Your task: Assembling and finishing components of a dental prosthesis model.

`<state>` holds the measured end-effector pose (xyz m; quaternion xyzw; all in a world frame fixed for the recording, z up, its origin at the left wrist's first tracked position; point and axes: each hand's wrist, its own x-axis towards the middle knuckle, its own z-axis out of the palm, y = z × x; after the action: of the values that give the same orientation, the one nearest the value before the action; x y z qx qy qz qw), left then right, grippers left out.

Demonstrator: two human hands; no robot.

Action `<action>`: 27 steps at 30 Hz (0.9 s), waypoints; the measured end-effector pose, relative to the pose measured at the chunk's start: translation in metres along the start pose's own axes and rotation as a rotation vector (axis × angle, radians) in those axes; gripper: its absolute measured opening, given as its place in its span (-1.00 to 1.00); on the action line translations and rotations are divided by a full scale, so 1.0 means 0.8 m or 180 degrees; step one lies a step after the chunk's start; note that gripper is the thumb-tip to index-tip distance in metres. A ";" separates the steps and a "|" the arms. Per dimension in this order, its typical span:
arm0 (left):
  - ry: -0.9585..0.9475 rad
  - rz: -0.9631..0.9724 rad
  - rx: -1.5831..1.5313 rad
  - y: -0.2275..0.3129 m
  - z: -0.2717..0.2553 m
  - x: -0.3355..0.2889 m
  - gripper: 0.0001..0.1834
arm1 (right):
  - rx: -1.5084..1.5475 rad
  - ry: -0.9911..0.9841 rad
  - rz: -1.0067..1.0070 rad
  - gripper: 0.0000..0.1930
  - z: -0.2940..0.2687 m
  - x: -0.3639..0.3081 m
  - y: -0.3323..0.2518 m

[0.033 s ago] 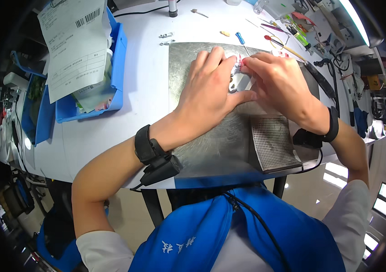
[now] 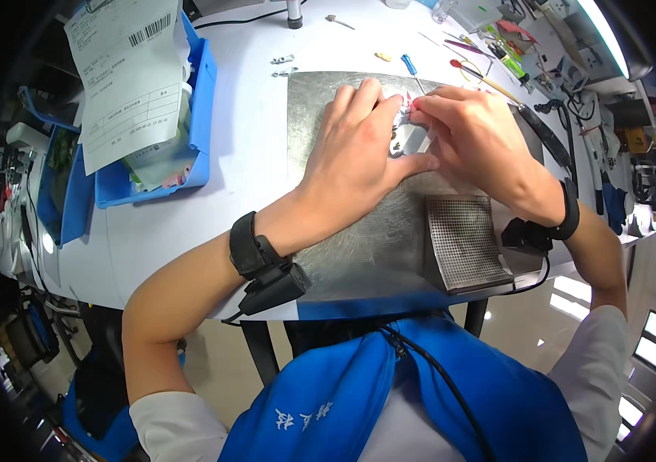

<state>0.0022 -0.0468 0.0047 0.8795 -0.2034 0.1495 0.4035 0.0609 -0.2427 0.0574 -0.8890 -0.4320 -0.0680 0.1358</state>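
Both hands meet over a scratched metal plate on the table. My left hand curls around a small white piece with dark spots on it; its thumb stretches under the near side. From the right, my right hand is closed in a pinch at the far end of that piece, where a small red-pink bit shows at the fingertips. The fingers cover much of the white piece, so its full shape is hidden.
A perforated metal sheet lies near the plate's front edge. Beyond the hands are a blue-handled screwdriver, a black-handled tool and several pens and brushes. At the left stands a blue bin with a printed paper over it.
My right hand and wrist have shifted very slightly to the right. My left hand stays around the white piece, almost unmoved.
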 end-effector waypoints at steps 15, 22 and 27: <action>0.0154 -0.0043 -0.0070 0.007 0.003 -0.005 -0.20 | 0.0036 0.0544 -0.0006 -0.79 -0.042 -0.004 0.013; 0.0003 -0.0103 -0.0136 -0.001 -0.010 -0.002 -0.18 | 0.3628 -0.0361 0.1176 -0.73 -0.051 -0.016 0.020; -0.0097 -0.0006 -0.0227 0.009 -0.020 0.009 -0.14 | 0.3100 -0.0387 0.1244 -0.76 -0.059 -0.044 0.040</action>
<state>0.0040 -0.0406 0.0222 0.8669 -0.2140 0.1284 0.4315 0.0640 -0.3018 0.0881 -0.7893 -0.2468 0.2189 0.5179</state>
